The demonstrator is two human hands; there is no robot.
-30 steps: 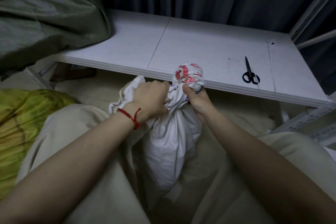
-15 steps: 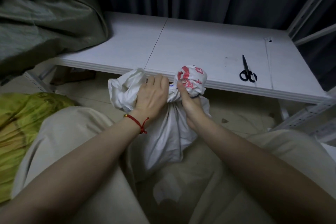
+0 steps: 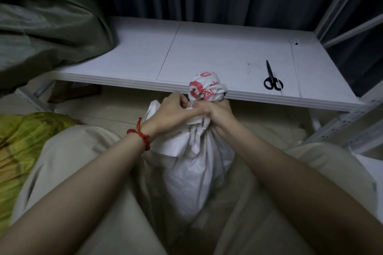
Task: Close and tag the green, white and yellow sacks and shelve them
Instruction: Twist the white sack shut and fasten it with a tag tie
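A white sack (image 3: 192,170) with red print on its bunched top stands on the floor between my knees. My left hand (image 3: 172,112), with a red string on the wrist, and my right hand (image 3: 215,113) both grip its gathered neck just under the bunched top, fingers meeting at the middle. Whether a tie is between them I cannot tell. A green sack (image 3: 47,27) lies on the left end of the white shelf (image 3: 207,54). The yellow sack (image 3: 22,141) lies on the floor at my left.
Black scissors (image 3: 272,79) lie on the right part of the shelf. White rack uprights (image 3: 344,6) rise at the right. A dark curtain hangs behind the shelf. My pale trouser legs flank the sack.
The loose flap of the sack at the left has been drawn in. Both hands have come together at the sack's neck, and the sack stands more upright.
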